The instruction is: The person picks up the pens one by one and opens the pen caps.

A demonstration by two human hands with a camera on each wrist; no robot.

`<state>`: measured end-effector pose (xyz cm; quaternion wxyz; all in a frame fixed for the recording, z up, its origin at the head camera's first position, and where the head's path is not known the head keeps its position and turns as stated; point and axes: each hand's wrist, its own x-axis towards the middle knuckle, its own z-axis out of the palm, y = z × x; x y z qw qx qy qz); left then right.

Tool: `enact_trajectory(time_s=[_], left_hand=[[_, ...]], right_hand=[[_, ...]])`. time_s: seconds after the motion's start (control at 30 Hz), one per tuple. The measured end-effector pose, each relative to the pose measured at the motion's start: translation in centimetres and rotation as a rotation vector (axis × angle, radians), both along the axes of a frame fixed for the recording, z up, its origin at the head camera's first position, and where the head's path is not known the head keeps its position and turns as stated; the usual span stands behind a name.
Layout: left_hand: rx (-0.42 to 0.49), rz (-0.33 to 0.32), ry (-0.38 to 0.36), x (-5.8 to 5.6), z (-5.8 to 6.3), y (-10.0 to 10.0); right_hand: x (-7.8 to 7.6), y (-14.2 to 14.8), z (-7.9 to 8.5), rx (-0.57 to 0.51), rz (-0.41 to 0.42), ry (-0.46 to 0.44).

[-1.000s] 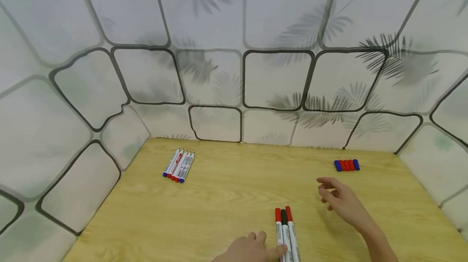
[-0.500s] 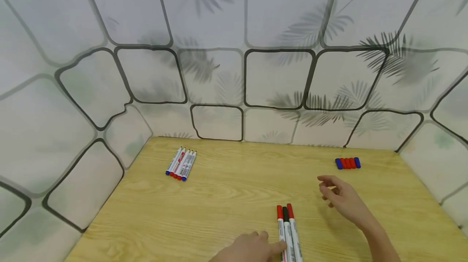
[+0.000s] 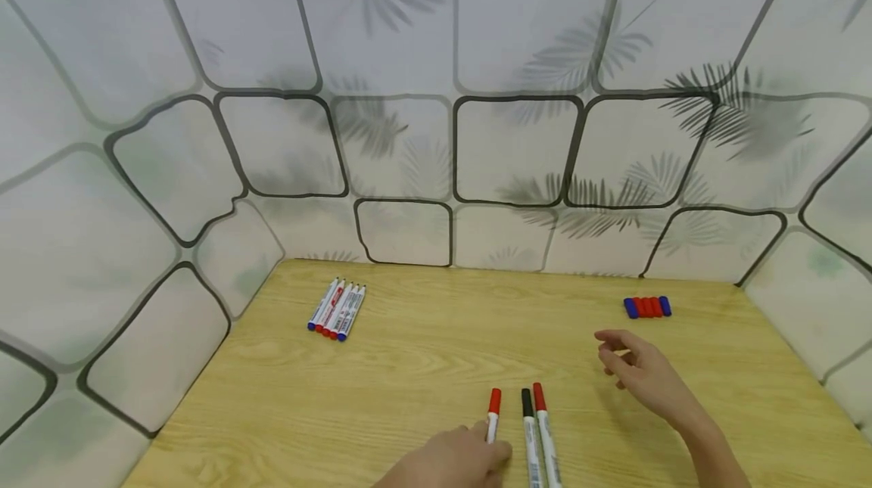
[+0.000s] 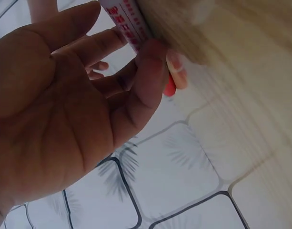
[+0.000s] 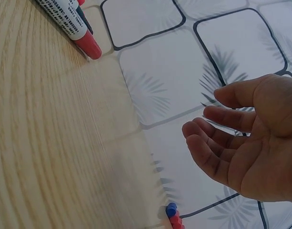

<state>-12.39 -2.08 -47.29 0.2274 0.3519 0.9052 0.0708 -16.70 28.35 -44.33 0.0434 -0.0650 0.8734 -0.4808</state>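
Observation:
My left hand (image 3: 453,458) holds a white marker with a red cap (image 3: 494,401) between thumb and fingers, low over the table. In the left wrist view the red-printed barrel of this marker (image 4: 122,20) passes behind the fingers. Just to its right lie a black-capped marker (image 3: 530,435) and another red-capped marker (image 3: 546,435), side by side. My right hand (image 3: 643,378) hovers over the table at the right, fingers loosely bent, with nothing in it. The right wrist view also shows this hand (image 5: 250,138) holding nothing.
At the back left of the wooden table (image 3: 422,337) lies a row of several white markers (image 3: 337,310) with red and blue ends. A row of several red and blue caps (image 3: 647,307) lies at the back right. Patterned walls (image 3: 518,147) enclose the table.
My left hand has drawn the leftmost red-capped marker away to the left, apart from the other two, after touching it with a finger. The right hand has barely moved.

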Motion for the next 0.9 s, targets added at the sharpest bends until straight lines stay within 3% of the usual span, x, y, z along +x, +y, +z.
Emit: enact_trajectory(time_s=[0.23, 0.63, 0.9], left_hand=[[0.006, 0.098, 0.044, 0.3, 1.6, -0.8], [-0.02, 0.124, 0.031, 0.3, 2.1, -1.0], [-0.048, 0.094, 0.06, 0.0, 2.0, -1.3]], right_hand=[[0.0, -0.1, 0.0, 0.004, 0.017, 0.006], [-0.3, -0.2, -0.6, 0.022, 0.047, 0.018], [-0.1, -0.2, -0.6, 0.04, 0.063, 0.049]])
